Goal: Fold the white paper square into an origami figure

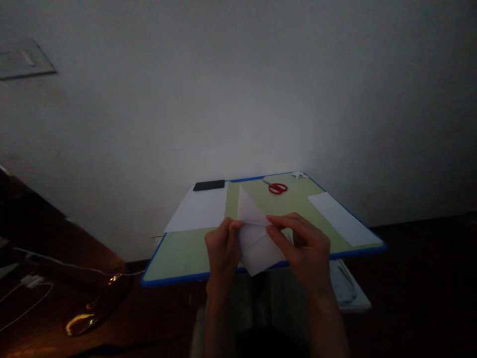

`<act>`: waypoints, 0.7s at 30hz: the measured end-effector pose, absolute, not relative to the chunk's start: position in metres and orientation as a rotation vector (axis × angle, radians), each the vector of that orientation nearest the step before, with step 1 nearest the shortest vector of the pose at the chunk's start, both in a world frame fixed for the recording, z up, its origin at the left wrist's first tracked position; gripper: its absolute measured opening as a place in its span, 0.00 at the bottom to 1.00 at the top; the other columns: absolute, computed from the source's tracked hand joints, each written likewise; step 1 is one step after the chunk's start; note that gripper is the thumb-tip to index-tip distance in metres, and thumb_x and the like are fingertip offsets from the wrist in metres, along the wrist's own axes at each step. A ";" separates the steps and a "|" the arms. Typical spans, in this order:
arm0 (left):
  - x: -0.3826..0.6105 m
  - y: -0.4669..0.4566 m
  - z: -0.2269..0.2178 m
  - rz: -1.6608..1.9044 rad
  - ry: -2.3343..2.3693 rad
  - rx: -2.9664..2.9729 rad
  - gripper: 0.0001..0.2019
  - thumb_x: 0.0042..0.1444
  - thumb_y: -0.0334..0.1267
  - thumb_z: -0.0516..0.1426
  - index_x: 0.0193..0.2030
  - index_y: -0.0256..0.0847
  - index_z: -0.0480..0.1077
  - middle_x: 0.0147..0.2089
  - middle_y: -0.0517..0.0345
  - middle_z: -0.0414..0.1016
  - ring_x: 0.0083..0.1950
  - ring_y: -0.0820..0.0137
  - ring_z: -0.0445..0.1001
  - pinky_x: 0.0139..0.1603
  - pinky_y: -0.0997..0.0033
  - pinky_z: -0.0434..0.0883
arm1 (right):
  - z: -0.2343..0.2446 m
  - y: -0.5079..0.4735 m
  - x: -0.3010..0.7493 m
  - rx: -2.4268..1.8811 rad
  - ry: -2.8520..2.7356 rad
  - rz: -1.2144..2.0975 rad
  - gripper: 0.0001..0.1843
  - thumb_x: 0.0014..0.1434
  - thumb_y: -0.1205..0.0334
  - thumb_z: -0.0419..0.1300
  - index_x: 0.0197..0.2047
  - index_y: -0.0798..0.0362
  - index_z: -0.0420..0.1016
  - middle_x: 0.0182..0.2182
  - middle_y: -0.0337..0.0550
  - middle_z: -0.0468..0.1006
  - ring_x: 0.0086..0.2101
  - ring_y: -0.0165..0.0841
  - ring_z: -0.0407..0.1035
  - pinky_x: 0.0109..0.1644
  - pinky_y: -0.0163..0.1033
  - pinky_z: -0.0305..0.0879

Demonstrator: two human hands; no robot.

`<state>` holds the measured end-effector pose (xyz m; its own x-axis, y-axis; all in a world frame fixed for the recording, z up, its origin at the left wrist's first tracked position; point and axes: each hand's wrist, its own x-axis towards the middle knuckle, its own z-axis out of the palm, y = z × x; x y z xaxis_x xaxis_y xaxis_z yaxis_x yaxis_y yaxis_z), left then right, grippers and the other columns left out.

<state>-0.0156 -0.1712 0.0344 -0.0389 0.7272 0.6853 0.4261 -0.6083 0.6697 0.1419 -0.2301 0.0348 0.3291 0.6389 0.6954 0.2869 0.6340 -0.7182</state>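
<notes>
A folded white paper [257,238] with a pointed flap standing up is held over the near edge of a small green table [179,253] with a blue rim. My left hand [222,248] pinches the paper's left side with curled fingers. My right hand [303,246] grips its right side, thumb and fingers pressed on a fold.
On the table lie a white sheet [199,211] at the left, a white strip [343,219] at the right, red scissors [276,188], a black phone [209,185] and a small paper shape [298,174] at the back. A white wall stands behind. White cables [33,283] lie on the dark floor at left.
</notes>
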 end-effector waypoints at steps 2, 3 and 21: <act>-0.016 -0.171 0.035 1.707 1.256 1.969 0.30 0.67 0.57 0.54 0.18 0.43 0.54 0.15 0.67 0.51 0.19 0.75 0.51 0.21 0.73 0.50 | 0.034 -0.230 0.141 -0.922 -1.265 0.268 0.10 0.63 0.68 0.67 0.44 0.45 0.86 0.34 0.39 0.82 0.33 0.34 0.75 0.40 0.41 0.73; -0.016 -0.171 0.036 1.712 1.266 1.960 0.30 0.67 0.57 0.54 0.18 0.43 0.54 0.15 0.67 0.51 0.18 0.75 0.51 0.21 0.73 0.50 | 0.034 -0.231 0.140 -0.921 -1.264 0.270 0.10 0.63 0.68 0.67 0.45 0.45 0.86 0.34 0.39 0.82 0.33 0.34 0.75 0.40 0.42 0.73; -0.027 -0.174 0.037 1.395 0.929 1.910 0.19 0.59 0.44 0.65 0.20 0.41 0.70 0.19 0.64 0.69 0.22 0.74 0.64 0.25 0.75 0.61 | 0.033 -0.227 0.141 -0.924 -0.916 0.321 0.08 0.60 0.62 0.72 0.44 0.44 0.87 0.36 0.41 0.83 0.37 0.36 0.76 0.42 0.42 0.74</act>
